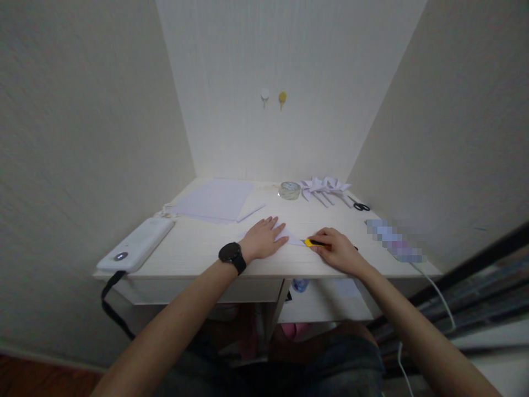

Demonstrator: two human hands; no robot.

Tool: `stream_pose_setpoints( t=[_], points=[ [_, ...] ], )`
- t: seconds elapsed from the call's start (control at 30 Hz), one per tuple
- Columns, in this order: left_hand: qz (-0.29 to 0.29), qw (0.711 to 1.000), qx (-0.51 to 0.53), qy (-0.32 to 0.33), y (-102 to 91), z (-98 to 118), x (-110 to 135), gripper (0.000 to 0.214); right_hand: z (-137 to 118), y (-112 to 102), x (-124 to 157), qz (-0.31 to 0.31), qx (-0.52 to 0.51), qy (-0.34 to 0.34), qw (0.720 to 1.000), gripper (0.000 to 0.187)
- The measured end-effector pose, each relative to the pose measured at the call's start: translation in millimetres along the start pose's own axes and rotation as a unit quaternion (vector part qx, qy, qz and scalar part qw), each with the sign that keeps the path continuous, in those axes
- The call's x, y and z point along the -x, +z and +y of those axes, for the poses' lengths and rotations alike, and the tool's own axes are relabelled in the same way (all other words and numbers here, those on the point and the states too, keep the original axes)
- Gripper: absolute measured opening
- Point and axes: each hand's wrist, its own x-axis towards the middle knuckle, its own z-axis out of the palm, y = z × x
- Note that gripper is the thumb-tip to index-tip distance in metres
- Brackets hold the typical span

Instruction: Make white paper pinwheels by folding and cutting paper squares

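Our spread left hand (263, 238) pins likely flimsy paper (292, 237); our right hand (334, 248) grips a utility knife (309, 242) by its handle.

Sheet (292, 238) matt paper; cutter (309, 242) plastic; desk (194, 248) probably wood.

One cutter (308, 242), one tape roll (289, 191), two wall hooks (282, 97), perhaps three paper pinwheels (316, 186)

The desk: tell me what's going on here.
A person's left hand lies spread on a piece of white paper on the desk, while the right hand grips a yellow cutter, its blade at the paper's right end. Farther back are larger sheets, a roll of tape, folded paper shapes and scissors.
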Motion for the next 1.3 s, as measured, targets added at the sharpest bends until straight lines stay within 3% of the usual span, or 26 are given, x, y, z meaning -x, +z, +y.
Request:
stream_pose_setpoints(
  t=[0.2, 1.3],
  points=[
    [-0.017, 1.000, 0.008, -0.017, 0.3, 1.6, 0.5, 0.061, -2.9, 8.0, -2.1, 0.007, 0.024, 0.030, 0.999, 0.027],
    [-0.065, 0.997, 0.024, -0.044, -4.6, 2.7, -1.1, 0.058, 15.2, 10.3, -17.6, -0.018, -0.032, -0.035, 0.999, 0.024]
  ],
)
